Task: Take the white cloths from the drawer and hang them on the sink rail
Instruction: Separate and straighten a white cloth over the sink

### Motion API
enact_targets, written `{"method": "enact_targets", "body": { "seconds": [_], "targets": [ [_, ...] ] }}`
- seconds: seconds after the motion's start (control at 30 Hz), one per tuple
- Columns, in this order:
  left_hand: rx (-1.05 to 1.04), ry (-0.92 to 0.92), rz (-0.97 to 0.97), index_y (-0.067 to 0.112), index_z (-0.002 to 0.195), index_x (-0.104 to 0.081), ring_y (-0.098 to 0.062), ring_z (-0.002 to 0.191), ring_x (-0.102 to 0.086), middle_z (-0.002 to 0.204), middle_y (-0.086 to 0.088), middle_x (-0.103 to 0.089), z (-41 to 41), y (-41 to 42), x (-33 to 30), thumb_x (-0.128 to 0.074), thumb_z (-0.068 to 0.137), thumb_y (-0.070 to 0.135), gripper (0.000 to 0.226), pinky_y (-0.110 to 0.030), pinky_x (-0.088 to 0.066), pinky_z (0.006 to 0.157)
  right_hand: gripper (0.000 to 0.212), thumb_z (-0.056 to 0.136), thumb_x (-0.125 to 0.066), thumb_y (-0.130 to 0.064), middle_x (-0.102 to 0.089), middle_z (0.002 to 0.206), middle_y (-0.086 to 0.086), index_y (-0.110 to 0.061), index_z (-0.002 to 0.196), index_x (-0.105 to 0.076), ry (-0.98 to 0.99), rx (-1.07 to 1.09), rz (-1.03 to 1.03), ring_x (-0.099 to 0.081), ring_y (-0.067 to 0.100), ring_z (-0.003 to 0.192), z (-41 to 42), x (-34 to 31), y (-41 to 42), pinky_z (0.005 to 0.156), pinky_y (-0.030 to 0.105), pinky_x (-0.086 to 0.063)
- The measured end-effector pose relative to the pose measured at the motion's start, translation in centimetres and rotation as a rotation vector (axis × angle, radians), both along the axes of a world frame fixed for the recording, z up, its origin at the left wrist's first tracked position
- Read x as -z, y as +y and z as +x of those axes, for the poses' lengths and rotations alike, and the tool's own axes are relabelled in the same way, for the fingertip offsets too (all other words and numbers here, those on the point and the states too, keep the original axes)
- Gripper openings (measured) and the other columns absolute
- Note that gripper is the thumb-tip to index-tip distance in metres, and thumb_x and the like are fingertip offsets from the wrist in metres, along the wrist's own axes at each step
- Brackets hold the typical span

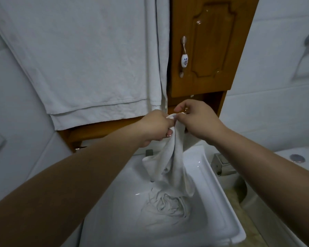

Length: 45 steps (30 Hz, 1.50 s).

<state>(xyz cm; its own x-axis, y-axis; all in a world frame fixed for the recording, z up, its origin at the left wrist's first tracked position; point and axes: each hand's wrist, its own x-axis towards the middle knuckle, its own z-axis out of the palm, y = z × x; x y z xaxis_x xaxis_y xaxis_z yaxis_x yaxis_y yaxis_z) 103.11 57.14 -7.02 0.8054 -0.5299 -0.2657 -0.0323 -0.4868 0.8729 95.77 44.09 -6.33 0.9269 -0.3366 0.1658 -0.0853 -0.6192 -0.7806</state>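
Head view: both hands up over the back edge of the sink (pixel 219 198), holding one white cloth (pixel 169 164) by its top edge. Left hand (pixel 154 128) has its fingers curled round the bunched top of the cloth, thumb side toward the other hand. Right hand (pixel 194 120) pinches the same top edge just beside it, thumb and forefinger closed on a small fold, the other fingers curled. The two hands are touching or nearly so at the cloth. The cloth hangs straight down from the grip, gathered and creased, its lower end reaching into the basin toward the right wall. A second white cloth (pixel 168 209) lies crumpled in a heap in the bottom of the basin, below the hanging one; can't tell whether the two touch. Behind the hands, a large white towel (pixel 82 56) hangs flat against the wall, its lower hem just above a wooden ledge (pixel 100 129) behind the sink's back-left corner. Right of the towel is a wooden cabinet door (pixel 212 43) with a metal and ceramic handle (pixel 183 57). A metal box-shaped fitting (pixel 221 164) sits off the sink's right edge, with a white toilet tank (pixel 292 157) further right.
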Motion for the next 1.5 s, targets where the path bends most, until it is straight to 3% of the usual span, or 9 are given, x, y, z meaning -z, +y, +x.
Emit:
{"method": "enact_targets", "body": {
  "seconds": [0.17, 0.37, 0.53, 0.63, 0.8, 1.07, 1.3, 1.4, 1.5],
  "targets": [
    [-0.002, 0.107, -0.051, 0.007, 0.111, -0.062, -0.008, 0.046, -0.037, 0.056, 0.001, -0.051, 0.2, 1.1, -0.1, -0.053, 0.098, 0.023, 0.023, -0.023, -0.030, 0.047, 0.019, 0.089, -0.059, 0.000, -0.069, 0.105, 0.010, -0.013, 0.098, -0.070, 0.116, -0.141, 0.405, -0.070, 0.026, 0.092, -0.6, -0.2, -0.6, 0.072, 0.034, -0.063],
    [-0.063, 0.116, -0.083, 0.003, 0.122, -0.058, -0.006, 0.042, -0.039, 0.053, 0.001, -0.052, 0.4, 1.7, -0.3, -0.057, 0.094, 0.019, 0.032, -0.021, -0.032, 0.043, 0.031, 0.087, -0.060, 0.012, -0.074, 0.105, 0.008, -0.009, 0.106, -0.072, 0.113, -0.326, 0.451, -0.073, 0.018, 0.095, -1.0, 0.0, -1.3, 0.076, 0.024, -0.059],
    [-0.059, 0.125, -0.161, 0.006, 0.089, -0.065, -0.008, 0.043, -0.035, 0.055, -0.003, -0.049, 0.1, 1.9, -0.4, -0.064, 0.087, 0.011, 0.006, -0.022, -0.028, 0.043, 0.018, 0.088, -0.069, -0.005, -0.076, 0.092, 0.000, -0.018, 0.097, -0.077, 0.035, -0.279, 0.195, -0.072, 0.011, 0.085, -0.8, -0.2, -1.4, 0.075, 0.022, -0.059],
    [-0.072, 0.132, -0.229, 0.008, 0.075, -0.064, -0.008, 0.042, -0.034, 0.054, -0.002, -0.048, 0.0, 1.8, 0.1, -0.065, 0.085, 0.009, 0.011, -0.023, -0.027, 0.043, 0.013, 0.089, -0.071, -0.020, -0.069, 0.094, -0.014, -0.027, 0.097, -0.078, -0.043, -0.209, -0.079, -0.064, 0.004, 0.086, -0.5, -0.4, -1.2, 0.074, 0.016, -0.050],
    [-0.029, 0.160, -0.272, 0.010, 0.072, -0.065, -0.007, 0.045, -0.037, 0.053, 0.000, -0.049, 0.4, 2.1, 0.5, -0.071, 0.087, 0.012, 0.016, -0.021, -0.030, 0.044, 0.006, 0.087, -0.073, -0.025, -0.058, 0.106, -0.016, -0.030, 0.089, -0.073, -0.030, -0.288, -0.182, -0.057, 0.004, 0.098, -0.3, -0.9, -1.3, 0.085, 0.022, -0.051],
    [0.148, 0.313, -0.344, 0.002, 0.102, -0.067, -0.007, 0.058, -0.044, 0.070, -0.005, -0.055, 0.6, 2.4, 0.5, -0.051, 0.094, 0.000, 0.018, -0.020, -0.036, 0.055, 0.005, 0.088, -0.072, -0.031, -0.062, 0.093, -0.017, -0.030, 0.092, -0.069, -0.005, -0.233, -0.348, -0.058, 0.003, 0.084, 0.0, -1.4, -1.5, 0.069, 0.018, -0.046],
    [0.110, 0.339, -0.415, 0.001, 0.101, -0.065, -0.009, 0.055, -0.040, 0.070, -0.005, -0.056, 0.4, 2.4, 1.3, -0.049, 0.098, 0.006, 0.018, -0.021, -0.033, 0.052, 0.006, 0.089, -0.071, -0.029, -0.065, 0.094, -0.017, -0.032, 0.093, -0.068, -0.027, -0.216, -0.295, -0.059, 0.002, 0.087, -0.2, -0.8, -1.5, 0.075, 0.020, -0.050],
    [0.143, 0.354, -0.404, 0.004, 0.099, -0.064, -0.009, 0.055, -0.039, 0.070, -0.004, -0.054, 0.5, 2.5, 1.5, -0.048, 0.099, 0.011, 0.017, -0.023, -0.032, 0.053, 0.021, 0.088, -0.072, -0.023, -0.063, 0.097, -0.020, -0.034, 0.105, -0.066, -0.026, -0.231, -0.287, -0.059, -0.001, 0.090, -0.5, -0.7, -1.4, 0.074, 0.014, -0.046],
    [0.213, 0.322, -0.342, 0.006, 0.099, -0.062, -0.007, 0.056, -0.039, 0.071, -0.002, -0.054, 0.5, 2.6, 1.7, -0.048, 0.100, 0.013, 0.016, -0.022, -0.033, 0.054, 0.033, 0.089, -0.071, -0.022, -0.060, 0.102, -0.018, -0.030, 0.120, -0.066, -0.048, -0.229, -0.448, -0.056, -0.005, 0.088, -0.6, -0.3, -1.2, 0.073, 0.008, -0.043]
  ]
}}
